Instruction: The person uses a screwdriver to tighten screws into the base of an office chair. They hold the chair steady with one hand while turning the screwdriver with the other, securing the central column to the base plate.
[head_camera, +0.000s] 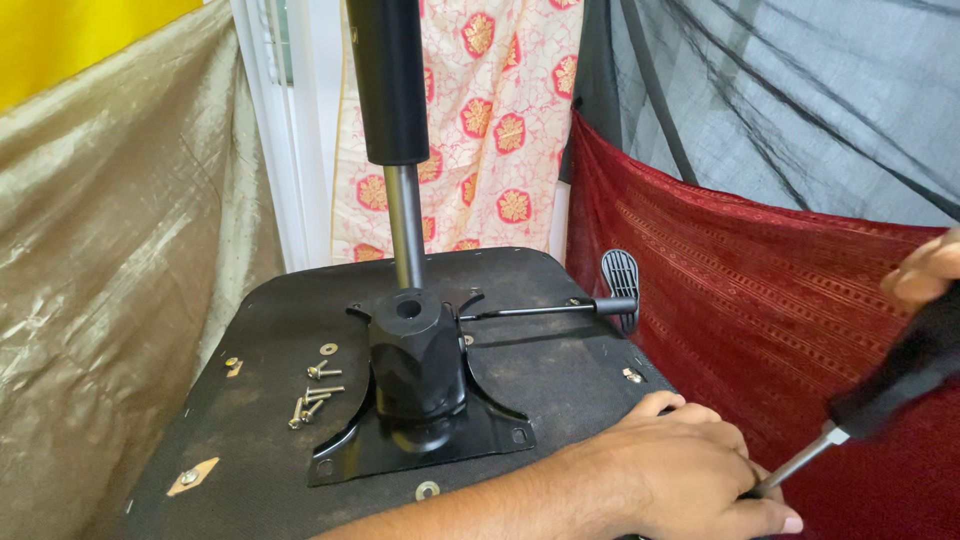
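An upturned black chair seat (560, 370) lies in front of me. A black tilt mechanism (420, 375) sits on its underside, with a gas cylinder (390, 90) standing upright in it. My left hand (680, 465) lies over the seat's right front edge, fingers curled down. My right hand (925, 272), at the frame's right edge, grips the black handle of a screwdriver (900, 375). Its metal shaft runs down-left, and the tip is hidden under my left fingers. Several loose screws (315, 395) lie left of the mechanism, and a washer (427, 490) lies in front of it.
A thin lever with a ribbed black paddle (620, 285) sticks out right from the mechanism. Red patterned cloth (760, 300) hangs at the right under dark mesh (800, 90). Gold cloth (120, 230) covers the left, and a floral curtain (500, 120) hangs behind.
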